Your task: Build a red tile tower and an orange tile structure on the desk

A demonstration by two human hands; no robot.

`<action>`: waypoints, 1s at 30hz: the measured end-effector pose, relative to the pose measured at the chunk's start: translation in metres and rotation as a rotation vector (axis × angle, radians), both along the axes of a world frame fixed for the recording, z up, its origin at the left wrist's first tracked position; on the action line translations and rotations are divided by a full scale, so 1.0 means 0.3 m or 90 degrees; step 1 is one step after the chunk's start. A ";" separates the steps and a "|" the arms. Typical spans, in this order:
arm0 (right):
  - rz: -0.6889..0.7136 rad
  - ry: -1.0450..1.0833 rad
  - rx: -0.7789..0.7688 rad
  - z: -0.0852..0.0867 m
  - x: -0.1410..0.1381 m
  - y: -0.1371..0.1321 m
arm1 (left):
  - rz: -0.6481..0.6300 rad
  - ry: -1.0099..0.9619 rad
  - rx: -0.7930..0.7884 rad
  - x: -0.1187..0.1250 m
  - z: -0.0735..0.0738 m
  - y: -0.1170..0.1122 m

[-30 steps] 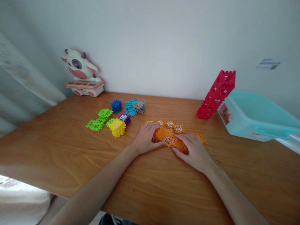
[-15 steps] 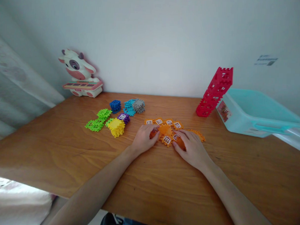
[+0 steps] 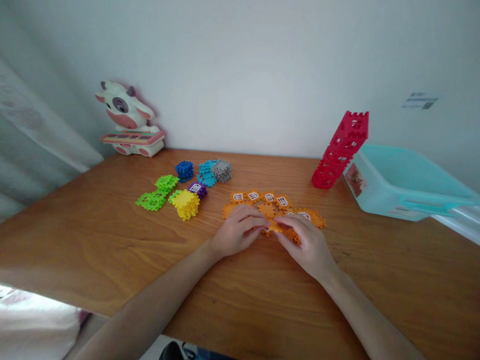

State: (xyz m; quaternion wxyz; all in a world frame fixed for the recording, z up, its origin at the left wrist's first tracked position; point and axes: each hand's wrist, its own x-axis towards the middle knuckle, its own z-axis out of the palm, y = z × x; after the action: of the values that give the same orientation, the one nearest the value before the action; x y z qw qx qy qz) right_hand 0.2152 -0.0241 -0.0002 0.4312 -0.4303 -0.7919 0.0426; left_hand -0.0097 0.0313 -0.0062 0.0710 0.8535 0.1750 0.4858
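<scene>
My left hand [image 3: 240, 230] and my right hand [image 3: 305, 242] meet over a spread of orange interlocking tiles. Between their fingertips is an orange tile [image 3: 275, 225], pinched from both sides and partly covered by the fingers. Behind the hands, several orange window tiles [image 3: 253, 195] with white window frames lie in a curved row. A plain orange tile [image 3: 266, 209] rests just beyond my fingers. To the right of my right hand, more orange tiles [image 3: 316, 218] lie on the wood. Other orange pieces are hidden under both hands.
A red tower [image 3: 340, 150] of joined tiles stands by a turquoise bin [image 3: 398, 200] at right. Left of my hands are yellow [image 3: 186, 205], green [image 3: 151, 200], purple [image 3: 200, 189], blue [image 3: 184, 170], light blue [image 3: 207, 172] and grey tiles [image 3: 222, 170]. A cow toy piano [image 3: 132, 138] sits far left.
Both hands have come closer together and now pinch one orange tile between them. My left hand has shifted right and toward me, uncovering orange tiles behind it.
</scene>
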 end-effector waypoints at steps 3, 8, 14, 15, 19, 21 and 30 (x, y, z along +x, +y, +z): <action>0.007 -0.025 0.065 0.005 0.006 -0.001 | -0.008 0.007 0.055 -0.007 0.005 -0.006; -0.010 -0.054 0.111 0.022 0.022 -0.001 | 0.003 0.056 0.073 -0.023 0.008 -0.007; -0.011 -0.078 0.102 0.039 0.031 0.001 | 0.067 0.257 0.003 -0.098 0.026 0.044; -0.009 -0.074 0.090 0.039 0.029 -0.001 | 0.079 0.282 -0.025 -0.111 0.027 0.052; 0.034 -0.053 0.004 0.039 0.006 -0.023 | 0.103 0.335 -0.114 -0.128 0.025 0.064; 0.075 -0.058 -0.053 0.036 -0.013 -0.036 | 0.101 0.347 -0.134 -0.120 0.020 0.062; 0.093 -0.138 -0.141 -0.011 -0.047 -0.034 | 0.114 0.342 -0.146 -0.122 -0.009 0.078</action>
State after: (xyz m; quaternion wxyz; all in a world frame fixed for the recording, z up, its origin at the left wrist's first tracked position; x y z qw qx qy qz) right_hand 0.2012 -0.0342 -0.0035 0.2888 -0.4186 -0.8535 0.1140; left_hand -0.0461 0.0549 -0.0090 0.0750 0.9190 0.3157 0.2239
